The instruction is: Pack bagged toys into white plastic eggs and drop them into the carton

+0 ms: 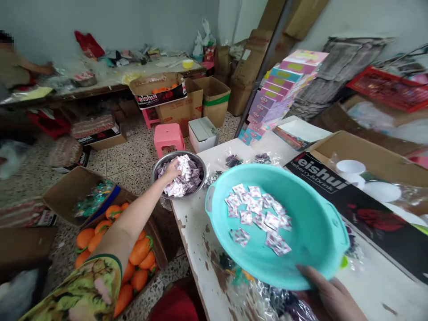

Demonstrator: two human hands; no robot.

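Tabletop (197, 216), white and chipped, stands over speckled flooring (112, 160). Oval turquoise basin (310, 214) sits above it, long axis running left to right, handle to handle. Right hand (334, 294) grips its near rim; left hand (172, 171), half-curled, contacts sachets (191, 176) in steel bowl (154, 171), grasp unclear.

Soft, cool light fills the room fairly evenly, with deep shadow under the back table (160, 67) at upper left and glints on the plastic bags (277, 299) at lower centre. The outer edges look stretched and smeared (coarse pixelation masks a patch at far upper left), and the right hand (331, 292), lower right, is slightly blurred.
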